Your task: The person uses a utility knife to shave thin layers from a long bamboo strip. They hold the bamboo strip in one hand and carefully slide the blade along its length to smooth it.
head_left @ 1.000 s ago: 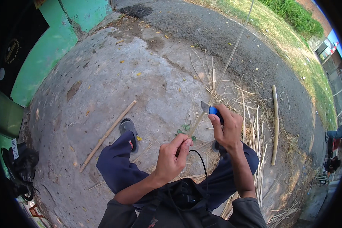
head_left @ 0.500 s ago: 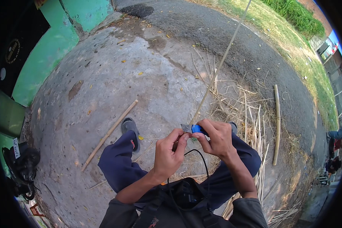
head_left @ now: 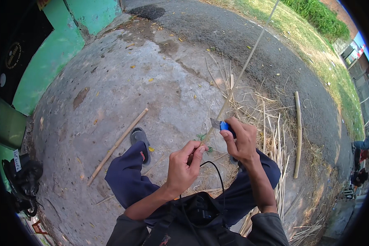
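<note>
My left hand [head_left: 184, 165] pinches the near end of a long, thin bamboo strip [head_left: 247, 65] between thumb and fingers. The strip slants away from me toward the upper right and leaves the picture at the top. My right hand [head_left: 242, 142] is closed around a blue-handled knife [head_left: 227, 128]. Its short grey blade lies across the strip, a little beyond my left fingertips. Part of the handle is hidden in my right palm. Both hands are above the ground, between my knees.
Split strips [head_left: 279, 151] and shavings lie in a heap to the right. Beyond them is a thick bamboo piece [head_left: 298, 135]; a bamboo stick [head_left: 118, 145] lies on the concrete at left. A green wall [head_left: 45, 74] stands far left, with grass [head_left: 315, 53] at far right.
My right hand and the knife have moved away from my left hand, up along the strip. The left hand keeps its pinch nearly in place, and the strip's far end has shifted slightly right.
</note>
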The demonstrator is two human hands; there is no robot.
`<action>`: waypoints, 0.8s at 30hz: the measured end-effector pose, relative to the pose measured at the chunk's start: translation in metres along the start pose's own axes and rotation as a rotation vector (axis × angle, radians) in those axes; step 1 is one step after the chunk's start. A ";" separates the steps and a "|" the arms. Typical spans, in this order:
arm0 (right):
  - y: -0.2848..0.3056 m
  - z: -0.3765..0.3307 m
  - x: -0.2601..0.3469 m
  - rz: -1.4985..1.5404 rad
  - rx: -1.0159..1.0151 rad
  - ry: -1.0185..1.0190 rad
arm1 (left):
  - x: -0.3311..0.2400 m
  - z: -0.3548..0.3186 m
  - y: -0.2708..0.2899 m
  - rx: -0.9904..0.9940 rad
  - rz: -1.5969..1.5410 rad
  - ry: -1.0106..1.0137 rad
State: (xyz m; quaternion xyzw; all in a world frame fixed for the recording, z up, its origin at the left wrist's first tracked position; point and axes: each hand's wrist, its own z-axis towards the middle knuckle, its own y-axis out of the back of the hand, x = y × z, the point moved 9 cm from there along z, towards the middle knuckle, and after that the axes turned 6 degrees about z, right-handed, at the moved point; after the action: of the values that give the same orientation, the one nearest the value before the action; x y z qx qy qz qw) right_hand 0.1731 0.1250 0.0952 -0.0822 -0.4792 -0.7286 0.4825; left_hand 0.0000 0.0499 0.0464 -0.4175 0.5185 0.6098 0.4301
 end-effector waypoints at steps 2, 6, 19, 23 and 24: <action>-0.014 -0.003 0.014 0.049 0.091 0.087 | 0.001 0.002 0.003 -0.007 -0.019 0.017; -0.023 -0.012 0.018 0.012 0.116 0.147 | 0.005 0.004 0.004 -0.044 -0.060 0.010; -0.023 -0.013 0.030 -0.029 0.058 0.168 | -0.002 0.003 0.011 -0.125 -0.028 -0.073; -0.022 -0.014 0.032 -0.059 0.031 0.148 | -0.006 0.003 0.013 -0.167 -0.026 -0.111; -0.021 -0.014 0.031 -0.059 0.019 0.136 | -0.007 0.002 0.015 -0.179 -0.011 -0.119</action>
State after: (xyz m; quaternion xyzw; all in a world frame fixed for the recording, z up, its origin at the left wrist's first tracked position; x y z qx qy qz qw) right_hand 0.1449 0.0963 0.0932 -0.0136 -0.4545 -0.7417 0.4930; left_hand -0.0120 0.0500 0.0577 -0.4203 0.4332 0.6750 0.4244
